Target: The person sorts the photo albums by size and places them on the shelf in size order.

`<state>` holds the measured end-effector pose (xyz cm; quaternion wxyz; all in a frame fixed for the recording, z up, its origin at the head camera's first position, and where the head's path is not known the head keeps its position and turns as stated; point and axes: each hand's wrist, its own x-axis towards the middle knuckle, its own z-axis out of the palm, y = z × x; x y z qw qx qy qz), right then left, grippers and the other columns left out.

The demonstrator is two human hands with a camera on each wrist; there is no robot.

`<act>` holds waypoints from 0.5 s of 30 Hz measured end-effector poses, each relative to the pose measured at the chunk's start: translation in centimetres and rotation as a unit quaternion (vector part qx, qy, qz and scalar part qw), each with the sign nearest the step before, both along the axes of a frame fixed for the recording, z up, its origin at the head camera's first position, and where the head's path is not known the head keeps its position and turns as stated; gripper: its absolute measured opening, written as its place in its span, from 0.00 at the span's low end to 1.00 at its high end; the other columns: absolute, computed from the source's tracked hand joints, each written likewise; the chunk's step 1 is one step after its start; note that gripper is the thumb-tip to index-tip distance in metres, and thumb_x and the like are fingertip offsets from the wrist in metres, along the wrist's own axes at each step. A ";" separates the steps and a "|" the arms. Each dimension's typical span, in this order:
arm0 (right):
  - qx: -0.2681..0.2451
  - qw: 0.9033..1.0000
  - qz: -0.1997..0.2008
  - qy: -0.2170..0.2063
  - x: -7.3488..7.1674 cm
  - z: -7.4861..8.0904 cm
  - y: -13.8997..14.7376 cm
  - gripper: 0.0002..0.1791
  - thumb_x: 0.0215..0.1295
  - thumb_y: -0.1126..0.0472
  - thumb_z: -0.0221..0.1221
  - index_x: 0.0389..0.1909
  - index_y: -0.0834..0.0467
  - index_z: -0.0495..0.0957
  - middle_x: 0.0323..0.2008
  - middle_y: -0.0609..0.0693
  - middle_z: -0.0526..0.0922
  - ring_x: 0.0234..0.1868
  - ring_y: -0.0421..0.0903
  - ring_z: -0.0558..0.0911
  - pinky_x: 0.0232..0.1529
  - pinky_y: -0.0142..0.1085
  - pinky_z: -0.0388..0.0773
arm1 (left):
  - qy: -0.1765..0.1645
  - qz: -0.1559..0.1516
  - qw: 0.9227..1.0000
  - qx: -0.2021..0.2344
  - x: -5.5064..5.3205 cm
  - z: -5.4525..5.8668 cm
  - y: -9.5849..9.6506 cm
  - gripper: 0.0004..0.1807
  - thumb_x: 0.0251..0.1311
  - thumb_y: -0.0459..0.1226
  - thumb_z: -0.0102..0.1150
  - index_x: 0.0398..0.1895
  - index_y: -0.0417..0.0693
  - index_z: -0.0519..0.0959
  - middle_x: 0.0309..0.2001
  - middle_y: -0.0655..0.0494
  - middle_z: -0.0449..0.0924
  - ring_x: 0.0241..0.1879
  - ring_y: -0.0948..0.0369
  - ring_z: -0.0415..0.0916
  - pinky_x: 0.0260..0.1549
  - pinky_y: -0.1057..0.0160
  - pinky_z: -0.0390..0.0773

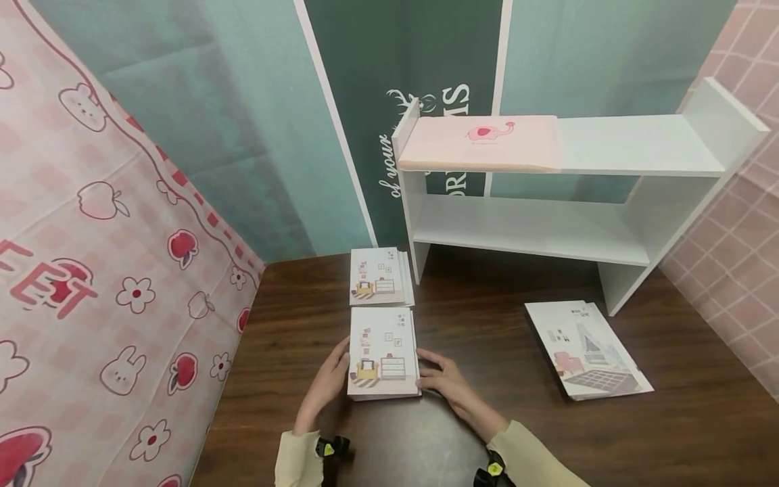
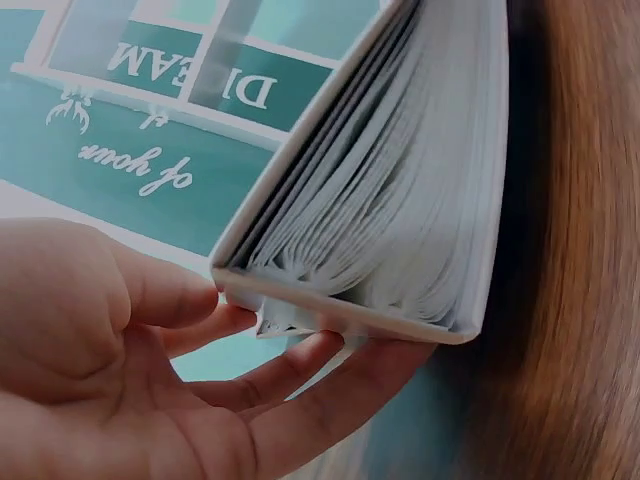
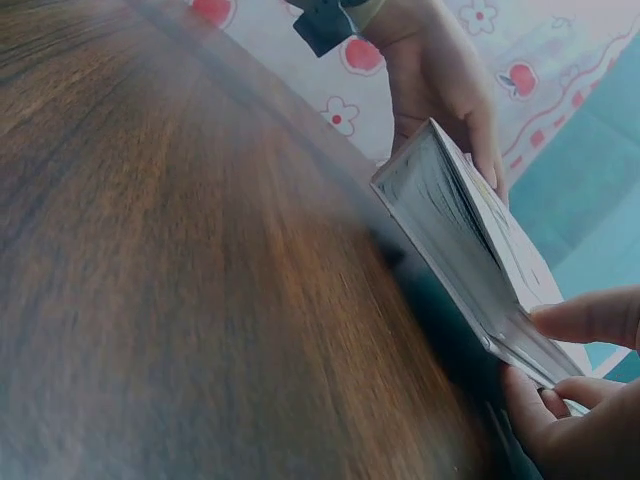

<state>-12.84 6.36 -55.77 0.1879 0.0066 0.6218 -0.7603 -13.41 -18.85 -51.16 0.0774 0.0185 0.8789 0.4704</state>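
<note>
Both hands hold a thick white book [image 1: 380, 348] with a furniture drawing on its cover. In the head view my left hand [image 1: 331, 379] is at its left side, and my right hand [image 1: 447, 382] grips its right edge. Seen from the left wrist, the left thumb and fingers [image 2: 370, 375] bear on the book's spine, its fanned pages [image 2: 390, 200] facing the camera. Through the right wrist camera, the right thumb [image 3: 590, 317] lies on the cover and the fingers curl around the lower edge. Directly behind lies a similar book [image 1: 377, 276].
A white two-tier shelf [image 1: 529, 226] stands at the back right, with a pink elephant-print item [image 1: 481, 138] on its upper board. Another book [image 1: 587, 352] with a pink chair drawing lies on the wooden table [image 1: 487, 352] at right. A patterned cloth [image 1: 122, 270] hangs at left.
</note>
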 end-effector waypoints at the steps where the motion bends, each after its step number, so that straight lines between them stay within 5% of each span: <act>1: 0.004 1.000 -0.002 0.001 0.0 0.0 0.1 0.40 0.46 0.77 0.60 0.64 0.71 0.59 0.55 0.74 0.70 0.49 0.53 0.79 0.41 0.32 0.76 | -0.002 -0.010 1.000 0.016 0.0 0.0 0.0 0.24 0.72 0.37 0.36 0.69 0.41 0.56 0.67 0.37 0.58 0.66 0.41 0.54 0.61 0.39 0.55; 8: 0.017 1.000 -0.013 0.002 -0.2 0.5 1.1 0.40 0.46 0.77 0.61 0.65 0.70 0.60 0.54 0.74 0.71 0.49 0.52 0.79 0.40 0.32 0.76 | -0.040 -0.068 0.989 0.122 -0.3 0.0 0.1 0.28 0.72 0.39 0.36 0.73 0.46 0.48 0.73 0.43 0.44 0.71 0.46 0.40 0.65 0.40 0.43; 15: 0.021 1.000 -0.005 0.008 -0.3 1.0 1.8 0.39 0.49 0.76 0.60 0.65 0.68 0.59 0.55 0.73 0.70 0.49 0.52 0.79 0.40 0.32 0.76 | -0.067 -0.074 0.981 0.166 -0.5 -0.1 0.3 0.30 0.71 0.46 0.40 0.73 0.57 0.47 0.73 0.46 0.44 0.68 0.46 0.50 0.62 0.38 0.53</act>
